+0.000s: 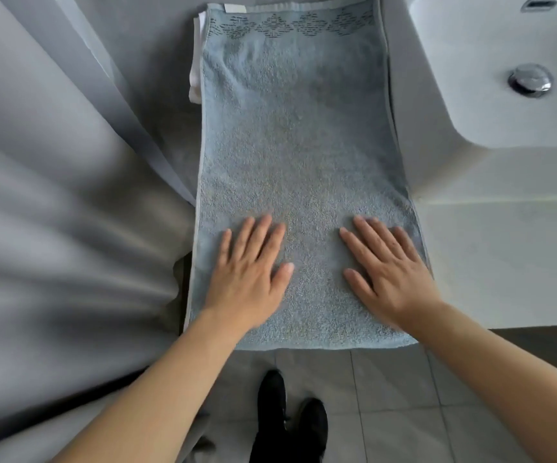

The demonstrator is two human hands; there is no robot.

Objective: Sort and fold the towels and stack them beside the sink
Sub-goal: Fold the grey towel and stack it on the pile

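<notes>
White bench [504, 255] beside the sink [491, 95] – soft, limp blue towel [297, 128]; left hand [250, 272] and right hand [387, 272] pressing flat, fingers spread – best pinched at its near corners.

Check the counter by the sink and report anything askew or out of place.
Little stands out. The blue towel lies flat under both hands, left hand and right hand. Its near end overhangs the counter edge, and a white towel pokes out unevenly from under its far left side.
</notes>
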